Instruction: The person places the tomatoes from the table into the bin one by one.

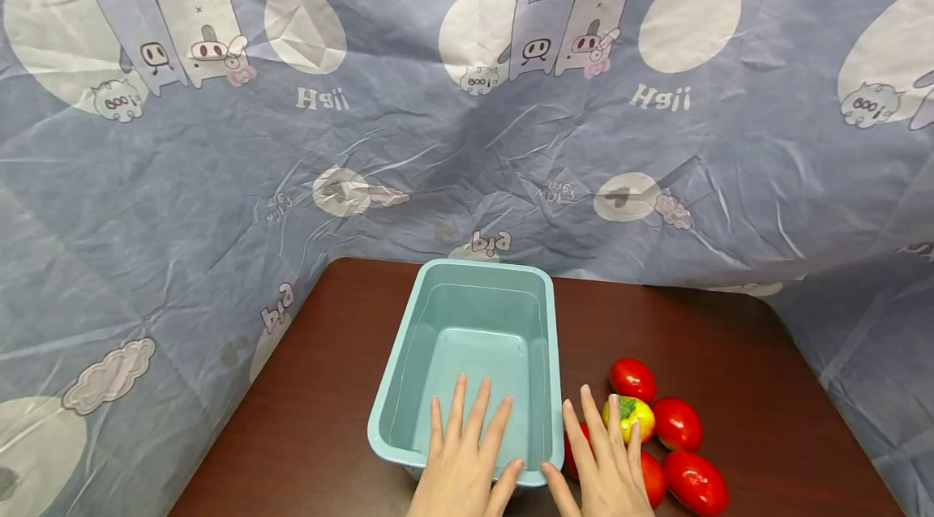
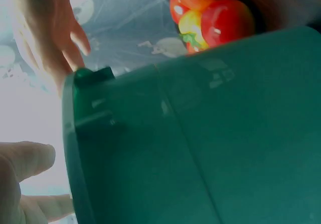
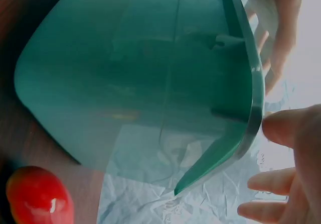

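A light teal plastic bin (image 1: pixel 430 339) stands on the table with its open top up and nothing inside. Over its near end my left hand (image 1: pixel 463 456) is spread, fingers straight and pointing away from me. My right hand (image 1: pixel 601 460) is spread beside the bin's near right corner, above the red and yellow produce. In the right wrist view its thumb (image 3: pixel 281 127) comes right up to the bin's rim. Just right of the bin lie several smooth red tomatoes (image 1: pixel 677 423) around a yellow-red pepper-like piece with a green top (image 1: pixel 640 418); the right hand partly covers some.
The dark brown wooden table (image 1: pixel 306 420) has rounded far corners. A grey-blue cloth (image 1: pixel 409 136) printed with cartoon pigs hangs behind it and along both sides. One red tomato (image 3: pixel 40 196) shows close to the bin in the right wrist view.
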Available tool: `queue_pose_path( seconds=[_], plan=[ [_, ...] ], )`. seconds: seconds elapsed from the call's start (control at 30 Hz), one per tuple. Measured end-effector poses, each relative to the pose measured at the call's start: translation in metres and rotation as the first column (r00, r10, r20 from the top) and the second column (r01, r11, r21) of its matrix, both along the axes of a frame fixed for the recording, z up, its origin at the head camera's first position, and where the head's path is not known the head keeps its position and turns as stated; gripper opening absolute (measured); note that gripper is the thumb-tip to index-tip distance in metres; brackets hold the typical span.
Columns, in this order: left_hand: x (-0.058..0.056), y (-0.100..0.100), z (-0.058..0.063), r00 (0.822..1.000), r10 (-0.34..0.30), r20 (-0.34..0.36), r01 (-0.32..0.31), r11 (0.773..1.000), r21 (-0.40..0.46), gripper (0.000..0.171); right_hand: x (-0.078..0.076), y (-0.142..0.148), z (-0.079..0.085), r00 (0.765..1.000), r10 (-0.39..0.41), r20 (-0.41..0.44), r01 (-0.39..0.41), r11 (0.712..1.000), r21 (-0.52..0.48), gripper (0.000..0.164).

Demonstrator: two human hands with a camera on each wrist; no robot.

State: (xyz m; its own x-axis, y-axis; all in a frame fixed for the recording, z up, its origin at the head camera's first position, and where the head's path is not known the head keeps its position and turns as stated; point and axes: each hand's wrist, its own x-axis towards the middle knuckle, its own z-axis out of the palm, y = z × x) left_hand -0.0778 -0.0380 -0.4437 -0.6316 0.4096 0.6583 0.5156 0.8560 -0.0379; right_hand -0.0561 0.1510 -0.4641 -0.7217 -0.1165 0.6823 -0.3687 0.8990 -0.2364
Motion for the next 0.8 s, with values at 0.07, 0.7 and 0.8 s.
queue_pose_path(
  seconds=[0.07, 0.7, 0.8],
  plan=[
    [-0.001, -0.003, 0.001, 1.0, 0.003, 0.016, -0.003, 1.0, 0.014, 0.061, 0.001, 0.002, -0.001, 1.0, -0.011, 0.023, 0.012, 1.0, -0.014, 0.077],
    [-0.008, -0.055, 0.002, 0.975, 0.135, 0.174, -0.171, 0.962, 0.214, 0.057, 0.005, 0.029, -0.02, 0.974, -0.176, 0.142, 0.19, 0.977, -0.093, 0.065],
    [-0.009, -0.063, 0.001, 0.962, 0.153, 0.228, -0.208, 0.948, 0.241, 0.055, 0.003, 0.03, -0.023, 0.963, -0.178, 0.202, 0.198, 0.977, -0.082, 0.067]
  ],
)
